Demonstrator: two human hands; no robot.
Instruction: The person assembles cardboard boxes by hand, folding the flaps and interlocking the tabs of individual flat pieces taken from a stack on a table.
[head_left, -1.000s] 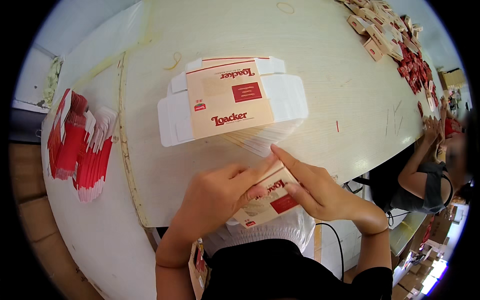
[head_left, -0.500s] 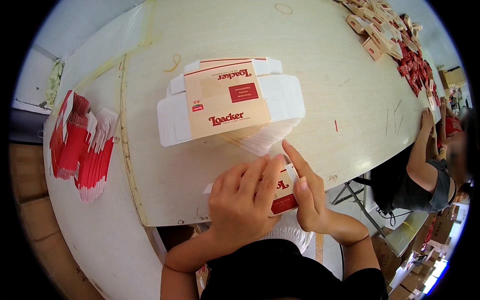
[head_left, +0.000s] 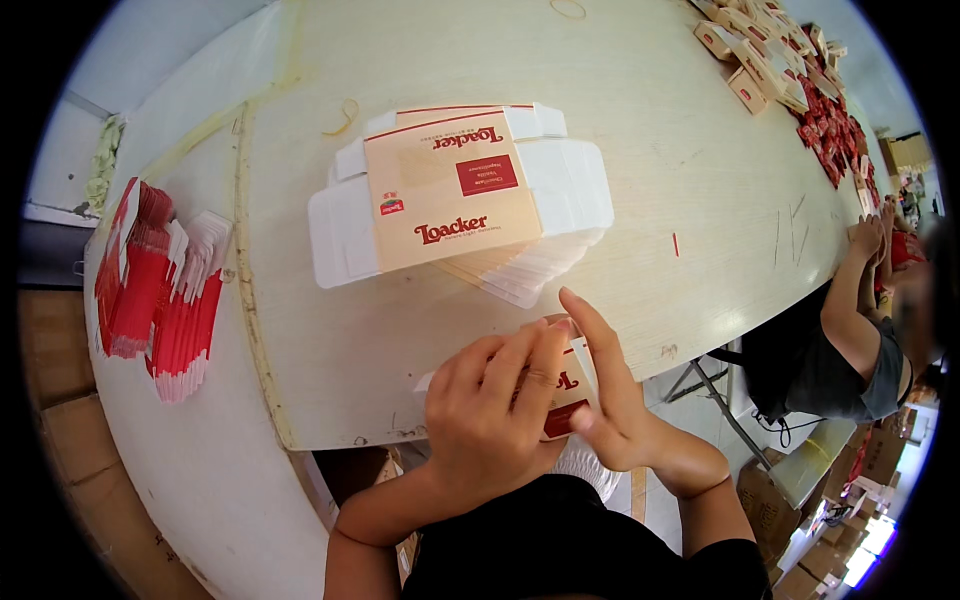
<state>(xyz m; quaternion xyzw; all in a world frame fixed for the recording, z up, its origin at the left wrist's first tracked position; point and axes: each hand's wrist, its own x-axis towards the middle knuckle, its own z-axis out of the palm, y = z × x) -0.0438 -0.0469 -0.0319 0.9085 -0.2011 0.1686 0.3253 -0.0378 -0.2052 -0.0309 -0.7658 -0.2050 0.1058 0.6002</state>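
My left hand point(head_left: 490, 405) is wrapped over a cream-and-red carton point(head_left: 569, 388), held near the table's front edge. Most of the carton lies hidden beneath those fingers; a white flap shows at its left. On the carton's right end rests my right hand point(head_left: 622, 415), its thumb at the lower corner and its index finger stretched along the end. Whether that end is fully closed cannot be seen. Just beyond both hands lies a fanned stack of flat cream cartons point(head_left: 450, 195) with white side flaps.
Folded red-and-white cartons point(head_left: 185, 310) stand on the left surface. At the far right are a heap of cream boxes point(head_left: 760, 60) and red packets point(head_left: 828, 135), with a co-worker point(head_left: 850, 350) beside them. A rubber band point(head_left: 343, 117) lies behind the stack.
My right thumb has slid down toward the carton's lower corner. The right hand has tilted slightly, while my left hand keeps its hold on the carton.
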